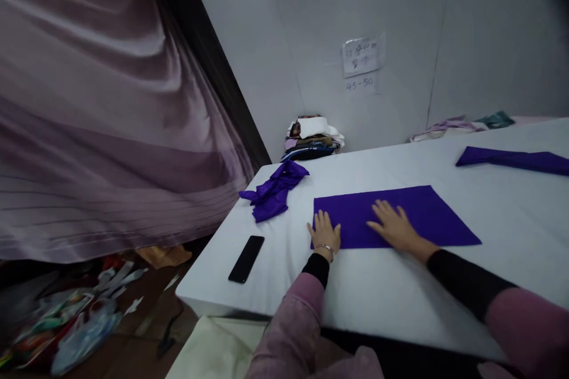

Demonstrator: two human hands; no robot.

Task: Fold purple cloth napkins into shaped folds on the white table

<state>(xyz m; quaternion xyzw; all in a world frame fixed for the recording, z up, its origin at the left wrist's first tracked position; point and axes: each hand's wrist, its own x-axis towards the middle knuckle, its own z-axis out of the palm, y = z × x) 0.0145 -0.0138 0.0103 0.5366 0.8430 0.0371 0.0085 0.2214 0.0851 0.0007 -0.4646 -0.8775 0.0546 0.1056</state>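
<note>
A flat purple cloth [355,213] with straight edges lies on the white-covered table [368,290]. My left hand [326,232] rests on its left end, fingers spread, a bracelet at the wrist. Over the middle of the cloth is my right hand [393,224], open and slightly blurred, palm down. Neither hand grips anything. To the left a crumpled purple cloth [274,192] sits near the table's edge. Another purple cloth [511,158], long and narrow, lies at the far right and runs out of view.
A black phone [246,259] lies at the table's front left. Behind the table stands a stack of folded clothes [312,137], with more fabric [462,125] along the wall. A pink curtain [102,100] hangs at left above plastic bags [86,331] on the floor.
</note>
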